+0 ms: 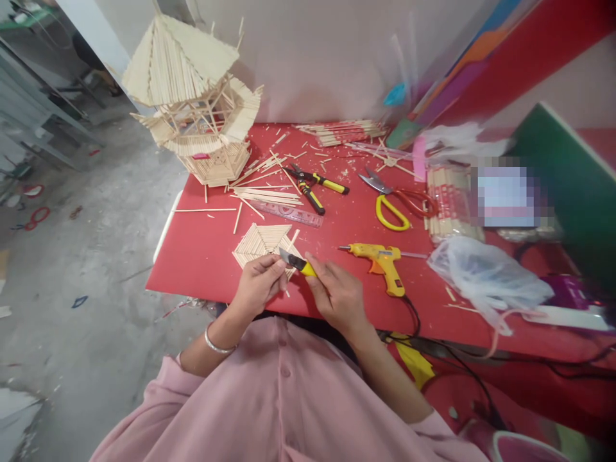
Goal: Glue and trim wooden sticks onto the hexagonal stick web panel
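Observation:
My right hand [337, 292] grips a yellow-handled utility knife [296, 262], its blade pointing left toward my left hand. My left hand [260, 279] is closed in a pinch on a thin wooden stick [287, 290] just under the blade tip. Right behind both hands a flat hexagonal panel of glued sticks [260, 242] lies on the red table [192, 256]. A tall pagoda-like model of sticks [192, 102] stands at the table's far left corner.
A yellow glue gun [380, 260] lies to the right of my hands, its cord running off the front edge. Yellow-handled pliers [312, 186], scissors [392, 202], a ruler [289, 212], loose sticks, stick bundles [447, 202] and a plastic bag [486, 276] crowd the table.

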A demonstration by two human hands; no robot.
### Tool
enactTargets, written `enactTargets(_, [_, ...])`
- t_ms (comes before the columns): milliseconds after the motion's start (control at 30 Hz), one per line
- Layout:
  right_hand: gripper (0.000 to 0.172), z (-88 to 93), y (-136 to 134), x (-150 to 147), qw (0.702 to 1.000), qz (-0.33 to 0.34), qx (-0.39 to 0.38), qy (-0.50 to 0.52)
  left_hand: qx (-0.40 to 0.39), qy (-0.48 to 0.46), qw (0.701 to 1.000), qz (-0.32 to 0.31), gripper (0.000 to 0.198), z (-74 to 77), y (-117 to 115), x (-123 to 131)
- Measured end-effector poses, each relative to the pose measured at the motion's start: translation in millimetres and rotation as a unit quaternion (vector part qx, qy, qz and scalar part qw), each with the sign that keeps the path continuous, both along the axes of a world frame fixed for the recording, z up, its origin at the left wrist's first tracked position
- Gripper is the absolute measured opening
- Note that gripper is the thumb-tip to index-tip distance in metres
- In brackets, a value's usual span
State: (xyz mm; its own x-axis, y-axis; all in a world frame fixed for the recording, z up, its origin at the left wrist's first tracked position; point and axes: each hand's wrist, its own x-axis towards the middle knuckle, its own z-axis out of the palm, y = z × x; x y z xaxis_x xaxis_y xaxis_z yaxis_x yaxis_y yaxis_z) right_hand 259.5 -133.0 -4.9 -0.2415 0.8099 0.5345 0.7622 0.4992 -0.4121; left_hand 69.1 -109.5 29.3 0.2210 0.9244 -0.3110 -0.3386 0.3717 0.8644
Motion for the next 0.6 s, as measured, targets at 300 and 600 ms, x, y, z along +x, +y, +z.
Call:
enactTargets(300, [0.036,-6.2,-7.4,4.5,0.999,-0.029,0.017,-0.014,-0.009,-0.009,0.999,-0.037,0.044,0.4,-6.8,-2.2])
enactTargets(600, [0.038,-8.3,-9.1,2.4,1.000,-0.023,-0.019,0.007,-0.023,-0.019,0.999,-0.032,0.048,-2.4,-8.1,2.7])
